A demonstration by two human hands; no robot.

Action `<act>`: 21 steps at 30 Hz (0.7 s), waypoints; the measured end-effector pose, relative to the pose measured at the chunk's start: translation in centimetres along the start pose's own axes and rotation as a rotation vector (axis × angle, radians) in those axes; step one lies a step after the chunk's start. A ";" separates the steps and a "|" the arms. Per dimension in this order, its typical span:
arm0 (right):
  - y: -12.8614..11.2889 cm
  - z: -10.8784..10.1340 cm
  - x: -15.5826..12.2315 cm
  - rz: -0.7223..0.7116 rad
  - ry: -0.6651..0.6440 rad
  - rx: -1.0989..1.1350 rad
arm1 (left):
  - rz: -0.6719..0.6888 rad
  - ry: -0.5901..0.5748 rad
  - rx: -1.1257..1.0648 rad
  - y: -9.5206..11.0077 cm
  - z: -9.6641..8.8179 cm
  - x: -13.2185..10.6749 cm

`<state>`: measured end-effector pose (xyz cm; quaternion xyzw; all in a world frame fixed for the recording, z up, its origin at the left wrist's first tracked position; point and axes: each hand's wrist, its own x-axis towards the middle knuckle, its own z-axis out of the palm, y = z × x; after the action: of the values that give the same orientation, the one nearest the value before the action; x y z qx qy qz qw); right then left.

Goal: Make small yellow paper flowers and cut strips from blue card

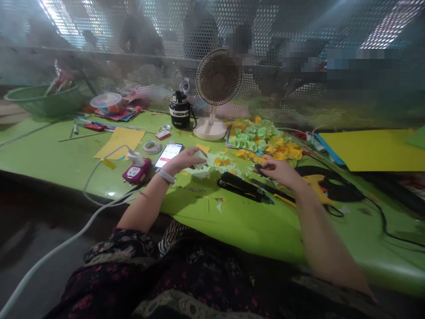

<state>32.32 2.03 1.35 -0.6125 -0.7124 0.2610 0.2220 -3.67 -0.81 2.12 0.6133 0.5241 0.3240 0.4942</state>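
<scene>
My left hand [186, 160], with a pale watch band at the wrist, has its fingers closed on a small pale green paper piece [201, 156]. My right hand [277, 172] grips a thin pointed tool [257, 167] with a dark handle; its slim tip points up and left, and the fingers hide much of the handle. Pale green paper scraps and a yellow folded paper piece [222, 161] lie between my hands. Just in front of my right hand is a black stapler [241, 187]. A phone [168, 156] with a lit screen rests beside my left wrist.
A fan [219, 77] and a black bottle [180, 110] stand at the back. Green and yellow paper flowers [259, 135] pile up beside the fan. A purple power socket [137, 171] with a trailing cable sits left. Yellow sheets [381, 148] lie right, near a corded black-and-yellow tool [315, 184].
</scene>
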 end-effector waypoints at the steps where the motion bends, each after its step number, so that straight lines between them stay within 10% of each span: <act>1: 0.3 -0.1 0.2 0.002 0.020 -0.071 | 0.011 0.052 0.113 -0.3 -0.3 0.2; 11: 1.5 0.2 1.2 0.076 0.045 -0.403 | 0.206 0.419 0.931 -1.8 1.0 1.4; 21: 1.1 0.7 0.9 0.198 0.042 -0.558 | 0.093 0.188 0.903 -0.6 5.2 2.0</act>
<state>32.51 3.00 0.11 -0.7216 -0.6886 0.0626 0.0330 1.43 -0.27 -0.24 0.7578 0.6274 0.1393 0.1130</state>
